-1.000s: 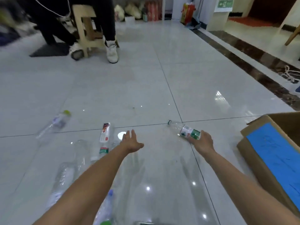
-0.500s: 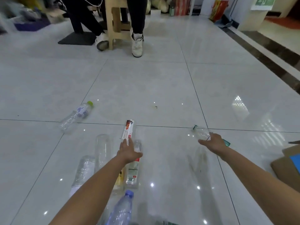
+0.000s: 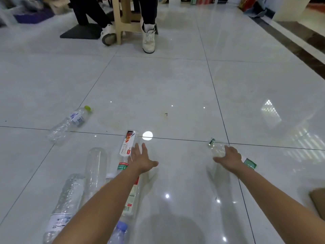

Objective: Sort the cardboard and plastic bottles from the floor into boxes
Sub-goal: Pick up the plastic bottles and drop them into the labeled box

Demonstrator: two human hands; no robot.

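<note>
While the right hand (image 3: 228, 158) grips a clear green-labelled bottle (image 3: 217, 148) just above the tiled floor (image 3: 175, 85), the left hand (image 3: 141, 159) spreads open-fingered over a red-labelled bottle (image 3: 128, 143) lying among other bottles near the floor's lower-left corner.

1. A clear bottle with a yellow-green cap (image 3: 69, 123) lies on its side, apart at the left.
2. A red-labelled bottle (image 3: 128, 144), an unlabelled clear bottle (image 3: 95, 170), a crinkled bottle (image 3: 66, 202) and a blue-capped bottle (image 3: 119, 232) lie close together.
3. A green-labelled bottle (image 3: 218, 148) sits in the right hand (image 3: 229, 159).
4. A cardboard box corner (image 3: 318, 199) shows far right.
</note>
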